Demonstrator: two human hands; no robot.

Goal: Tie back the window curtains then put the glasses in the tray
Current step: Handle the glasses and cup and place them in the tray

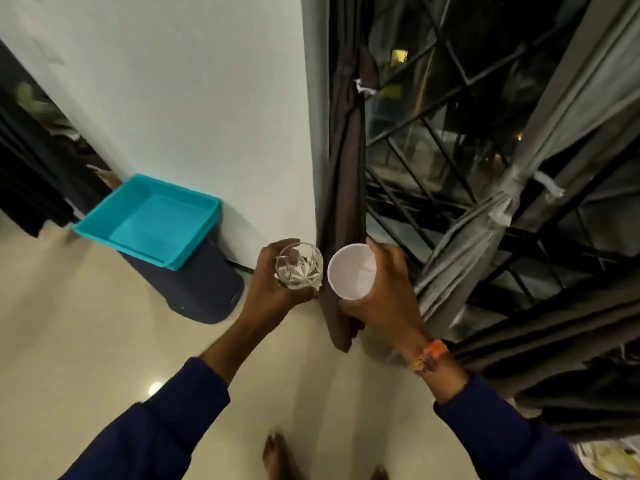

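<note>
My left hand (273,289) grips a clear cut-glass tumbler (299,266), seen from above. My right hand (384,296) holds a white cup (351,271) beside it; the two rims are close but apart. A turquoise tray (149,220) sits empty on a dark bin (194,289) to the left, against the white wall. The brown curtain (346,168) hangs gathered and bound with a white tie (362,87). The grey curtain (485,237) on the right is bunched with a grey tie-back (512,188).
A dark window with a diagonal metal grille (433,150) lies between the two curtains. Cream floor tiles (69,323) stretch to the left and below. Dark fabric (31,174) hangs at the far left. My bare feet (277,455) show at the bottom.
</note>
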